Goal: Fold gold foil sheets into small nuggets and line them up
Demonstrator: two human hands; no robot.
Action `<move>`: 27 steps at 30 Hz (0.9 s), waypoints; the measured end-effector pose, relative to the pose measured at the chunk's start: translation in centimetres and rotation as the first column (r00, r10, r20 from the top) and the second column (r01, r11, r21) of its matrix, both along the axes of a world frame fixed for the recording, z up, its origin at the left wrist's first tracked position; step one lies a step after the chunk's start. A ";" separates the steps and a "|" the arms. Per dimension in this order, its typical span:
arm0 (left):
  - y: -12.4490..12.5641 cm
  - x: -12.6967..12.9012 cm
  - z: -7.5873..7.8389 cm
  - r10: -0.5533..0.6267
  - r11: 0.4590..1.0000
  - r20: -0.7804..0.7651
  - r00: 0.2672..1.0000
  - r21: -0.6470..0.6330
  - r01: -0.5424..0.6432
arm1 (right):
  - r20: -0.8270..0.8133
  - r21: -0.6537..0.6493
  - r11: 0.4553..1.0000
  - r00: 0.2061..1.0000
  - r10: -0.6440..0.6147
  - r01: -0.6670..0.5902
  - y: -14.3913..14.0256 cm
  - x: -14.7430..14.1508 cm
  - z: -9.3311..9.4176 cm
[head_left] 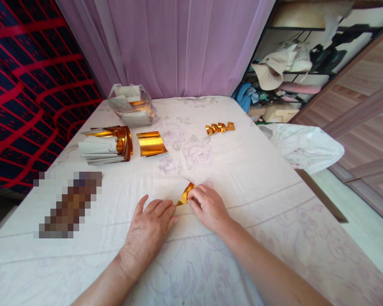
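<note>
A small piece of gold foil paper [184,195], folded to a pointed shape, lies on the table between my hands. My right hand [208,207] pinches its right edge between thumb and fingers. Flat on the cloth, my left hand [151,225] has its fingers stretched out, the tips touching the paper's lower left point. Farther up lies a single curved gold sheet [152,143]. Left of that sheet is a thick stack of gold and white paper [107,145]. Several folded gold pieces [220,128] sit in a row at the back right.
A clear plastic bag [132,105] with more paper stands at the table's back left. The table wears a white flowered cloth [268,182]. A blurred-out patch [70,206] covers something at the left. A purple curtain [178,46], a shelf with shoes [296,57] and a white bag [309,146] surround the table.
</note>
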State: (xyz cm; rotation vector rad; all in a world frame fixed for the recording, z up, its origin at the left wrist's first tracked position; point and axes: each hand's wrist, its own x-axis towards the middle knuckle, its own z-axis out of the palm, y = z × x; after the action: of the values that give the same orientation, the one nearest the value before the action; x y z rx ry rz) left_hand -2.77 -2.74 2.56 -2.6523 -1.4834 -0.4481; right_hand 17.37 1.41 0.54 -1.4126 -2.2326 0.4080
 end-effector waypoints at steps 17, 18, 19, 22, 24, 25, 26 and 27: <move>-0.5 1.7 -1.0 0.016 0.998 -0.065 0.998 -0.060 -0.020 | -0.015 0.125 0.991 0.999 0.042 -0.040 0.3 1.3 -0.4; -0.5 1.7 -1.0 0.013 0.998 -0.068 0.998 -0.062 -0.017 | 0.008 0.123 0.991 0.999 0.042 -0.043 0.5 1.5 -0.4; -0.5 1.6 -1.0 0.010 0.998 -0.068 0.998 -0.064 -0.014 | 0.030 0.119 0.992 0.999 0.043 -0.047 0.5 1.8 -0.3; -0.4 1.4 -1.0 0.010 0.997 -0.065 0.998 -0.071 -0.014 | 0.065 0.109 0.993 0.997 0.043 -0.050 0.5 2.1 -0.2; -0.4 1.3 -0.9 0.024 0.997 -0.061 0.998 -0.077 -0.028 | 0.055 0.113 0.992 0.997 0.044 -0.050 0.3 2.1 -0.3; -0.3 1.3 -0.9 0.032 0.996 -0.057 0.998 -0.079 -0.037 | 0.043 0.116 0.992 0.998 0.046 -0.051 0.2 2.0 -0.3; -0.3 1.2 -0.8 0.042 0.996 -0.051 0.998 -0.077 -0.046 | 0.029 0.117 0.992 0.998 0.050 -0.053 0.2 2.0 -0.4; -0.2 1.1 -0.7 0.053 0.996 -0.044 0.998 -0.074 -0.056 | 0.014 0.115 0.992 0.998 0.057 -0.058 0.1 1.9 -0.5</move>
State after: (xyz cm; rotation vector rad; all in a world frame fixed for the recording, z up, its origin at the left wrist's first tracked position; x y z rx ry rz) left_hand -1.67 -2.94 1.86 -2.6516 -1.5864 -0.3377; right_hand 19.27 1.49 0.07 -1.2962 -2.2711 0.2862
